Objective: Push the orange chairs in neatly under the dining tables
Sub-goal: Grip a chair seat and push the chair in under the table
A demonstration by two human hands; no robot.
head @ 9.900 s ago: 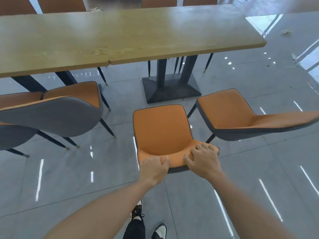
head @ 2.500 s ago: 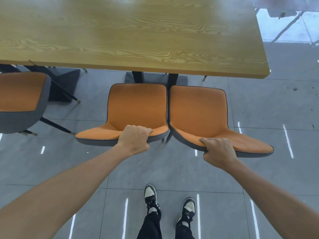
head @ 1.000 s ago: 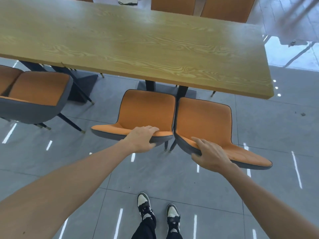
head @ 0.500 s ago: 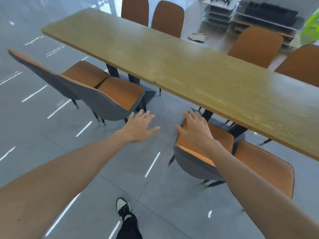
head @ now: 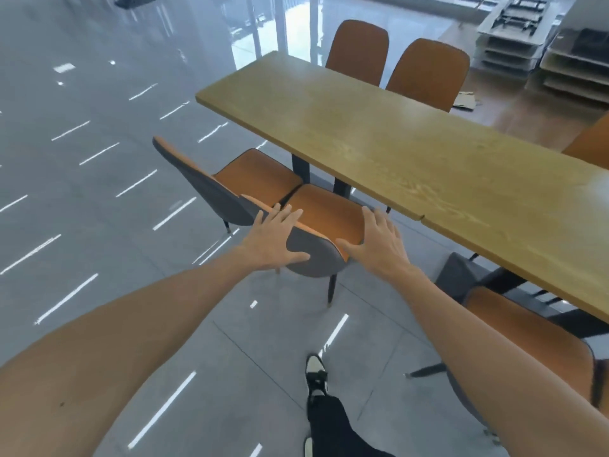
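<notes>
Item: near orange chair (head: 324,232), centre of frame, grey-backed, seat angled toward the dining table (head: 412,159) and only partly under its edge. Condition: askew, not yet pushed in.

Left hand (head: 275,244): fingers spread wide and straight, laid on the grey backrest at its left side. Right hand (head: 379,242): fingers likewise wide and straight, at the backrest's right edge over the orange seat; whether the palm presses is unclear. Neither hand grips.

Change: a moment ago both hands were open in the air, short of this chair; a second ago they held the backs of two other chairs side by side under the table edge. That pair appears finished; work has moved along the table to the next pair.

Adjacent: second orange chair (head: 237,186), centre left, touching the first, also standing out and turned. Another chair (head: 527,344), lower right, tucked beneath the tabletop. Far-side chairs (head: 395,64), top centre. Stacked trays (head: 514,31), upper right. Grey tiled floor (head: 99,159). A shoe (head: 315,371), bottom centre.

Judgement: two chairs on this side remain.
</notes>
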